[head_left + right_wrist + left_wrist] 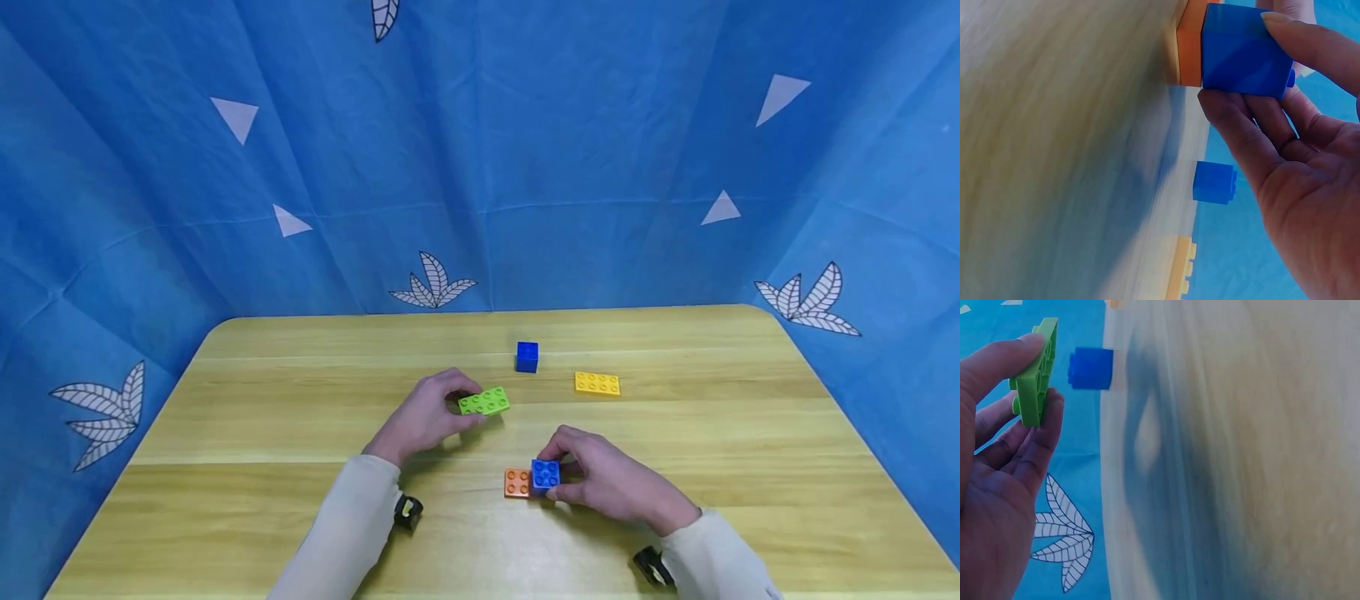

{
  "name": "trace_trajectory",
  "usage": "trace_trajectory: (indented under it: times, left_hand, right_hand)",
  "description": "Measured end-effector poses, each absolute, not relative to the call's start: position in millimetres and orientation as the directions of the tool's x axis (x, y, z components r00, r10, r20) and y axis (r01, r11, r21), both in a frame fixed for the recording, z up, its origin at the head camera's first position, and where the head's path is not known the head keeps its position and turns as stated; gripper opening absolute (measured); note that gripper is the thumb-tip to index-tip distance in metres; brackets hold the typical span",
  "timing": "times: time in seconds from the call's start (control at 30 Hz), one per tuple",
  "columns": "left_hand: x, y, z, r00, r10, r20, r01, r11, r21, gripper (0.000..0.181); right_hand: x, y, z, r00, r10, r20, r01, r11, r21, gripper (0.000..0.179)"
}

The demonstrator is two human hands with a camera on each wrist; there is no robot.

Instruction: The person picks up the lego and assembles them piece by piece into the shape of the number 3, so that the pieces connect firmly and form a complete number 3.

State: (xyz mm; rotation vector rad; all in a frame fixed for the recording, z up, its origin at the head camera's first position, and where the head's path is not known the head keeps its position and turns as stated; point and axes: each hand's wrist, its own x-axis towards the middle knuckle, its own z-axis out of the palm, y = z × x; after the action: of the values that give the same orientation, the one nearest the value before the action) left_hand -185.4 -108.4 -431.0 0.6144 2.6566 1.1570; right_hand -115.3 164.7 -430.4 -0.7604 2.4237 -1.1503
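My left hand point(429, 410) pinches a lime green brick point(484, 402) by its long sides, thumb on one side and fingers on the other. In the left wrist view that green brick point(1038, 374) is held up clear of the table, its hollow underside partly showing. My right hand point(603, 479) grips a square blue brick point(545, 476) between thumb and fingertips. Under it lies an orange brick point(517, 482), flat on the table, its left studs uncovered. In the right wrist view the blue brick point(1244, 53) sits right against the orange brick's point(1190, 50) studded side, over its right end.
A second blue brick point(527, 357) stands farther back on the wooden table point(300, 492). To its right lies a flat yellow brick point(597, 383). Blue patterned cloth point(570, 150) hangs behind the table and along both sides. Each wrist wears a small black device.
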Motion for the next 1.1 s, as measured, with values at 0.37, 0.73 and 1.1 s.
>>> trace_trajectory:
  times: [0.37, 0.73, 1.1]
  left_hand:
    - [-172, -106, -419, -0.888, 0.46, 0.008, 0.298, 0.561, 0.772, 0.033]
    - [-163, -103, -416, -0.871, 0.492, 0.013, 0.313, 0.533, 0.786, 0.034]
    - [-154, -100, -414, -0.846, 0.533, -0.004, 0.313, 0.503, 0.806, 0.036]
  right_hand:
    - [-116, 164, -431, -0.8, -0.594, -0.08, -0.32, 0.536, -0.781, 0.024]
    - [-115, 164, -432, -0.798, -0.597, -0.081, -0.313, 0.526, -0.791, 0.024]
    - [-118, 163, -428, -0.798, -0.59, -0.125, -0.29, 0.557, -0.778, 0.026]
